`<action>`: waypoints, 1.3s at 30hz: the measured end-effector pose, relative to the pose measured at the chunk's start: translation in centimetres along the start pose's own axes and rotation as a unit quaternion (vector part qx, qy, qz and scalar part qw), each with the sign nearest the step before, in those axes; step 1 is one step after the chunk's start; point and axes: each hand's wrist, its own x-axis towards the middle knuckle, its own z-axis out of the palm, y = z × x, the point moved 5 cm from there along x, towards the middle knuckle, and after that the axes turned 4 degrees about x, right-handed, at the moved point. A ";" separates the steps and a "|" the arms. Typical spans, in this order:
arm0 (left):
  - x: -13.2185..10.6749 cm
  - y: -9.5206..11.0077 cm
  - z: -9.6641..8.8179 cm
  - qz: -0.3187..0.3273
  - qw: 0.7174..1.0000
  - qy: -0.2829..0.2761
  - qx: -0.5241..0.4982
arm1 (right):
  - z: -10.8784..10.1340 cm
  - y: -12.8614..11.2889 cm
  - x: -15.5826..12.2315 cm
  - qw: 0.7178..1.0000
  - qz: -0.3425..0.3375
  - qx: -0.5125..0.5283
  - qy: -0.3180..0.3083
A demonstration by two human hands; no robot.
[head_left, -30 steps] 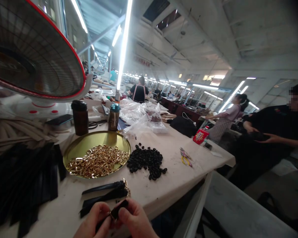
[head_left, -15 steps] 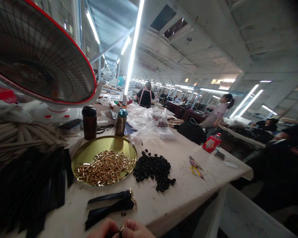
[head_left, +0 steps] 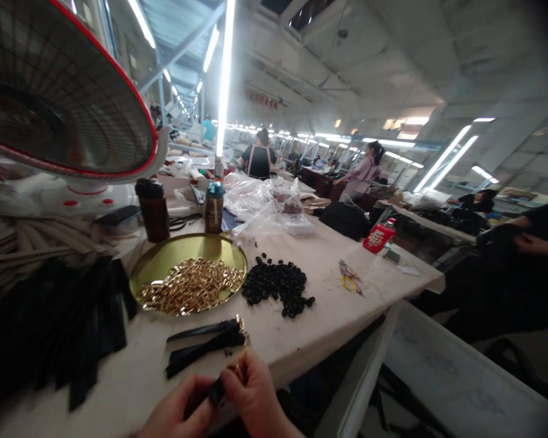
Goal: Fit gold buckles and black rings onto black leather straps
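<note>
At the bench (head_left: 329,286) edge, left hand (head_left: 176,413) and right hand (head_left: 256,398) pinch a black strap (head_left: 214,392) between closed fingers, the gold-clasp tray (head_left: 189,277) at eleven o'clock within easy reach.

1. Our left hand (head_left: 178,413) & right hand (head_left: 256,398) are cut off by the bottom edge; wrists unseen.
2. Strap (head_left: 210,392) is mostly hidden betw. our fingers, blurred.
3. Fan (head_left: 64,103) is cropped top & left.
4. Gold bits (head_left: 189,286) are too small to tell apart.
</note>
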 end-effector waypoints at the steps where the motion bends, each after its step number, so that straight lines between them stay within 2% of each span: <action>1: -0.4 0.3 -0.1 -0.016 1.000 0.017 0.020 | -0.1 -0.6 -0.4 0.999 -0.011 -0.031 0.004; 3: -1.2 1.2 -0.1 -0.007 0.998 0.036 0.052 | -0.2 -1.5 -1.3 0.999 0.000 -0.033 -0.015; 4: -1.5 1.5 -0.1 -0.003 0.997 0.049 0.061 | 0.1 -1.6 -1.6 0.998 0.023 -0.018 -0.052; 6: -2.1 1.3 0.1 -0.012 0.998 0.040 0.045 | 0.8 -1.3 -2.3 0.987 0.071 -0.016 -0.143; 9: -2.9 0.3 0.6 -0.042 0.999 0.005 -0.029 | 1.0 -0.5 -3.1 0.970 0.131 -0.010 -0.203; 14: -4.1 -0.2 0.6 -0.041 0.996 0.004 -0.075 | 0.0 0.3 -3.7 0.971 0.174 0.048 -0.159; 17: -4.0 -0.3 0.7 -0.028 0.992 -0.021 -0.123 | -0.5 0.3 -3.4 0.979 0.148 -0.021 -0.137; 19: -3.6 -0.4 0.8 -0.022 0.989 -0.040 -0.143 | -0.4 0.3 -3.2 0.978 0.135 -0.073 -0.143; 22: -3.0 -0.8 0.9 -0.024 0.991 -0.049 -0.126 | 0.1 0.5 -3.2 0.973 0.141 -0.072 -0.165; 27: -2.5 -2.2 0.1 -0.095 0.988 -0.065 -0.104 | 0.0 1.1 -2.6 0.981 0.132 -0.043 -0.137; 30: -2.4 -3.2 -0.2 -0.147 0.971 -0.085 -0.167 | -0.1 1.6 -2.2 0.982 0.134 -0.053 -0.121; 34: -1.8 -3.9 0.0 -0.158 0.955 -0.047 -0.246 | 0.0 2.2 -2.1 0.979 0.113 -0.120 -0.123; 39: -1.2 -4.3 0.9 -0.162 0.958 -0.046 -0.232 | -0.4 2.3 -2.3 0.963 0.072 -0.212 -0.150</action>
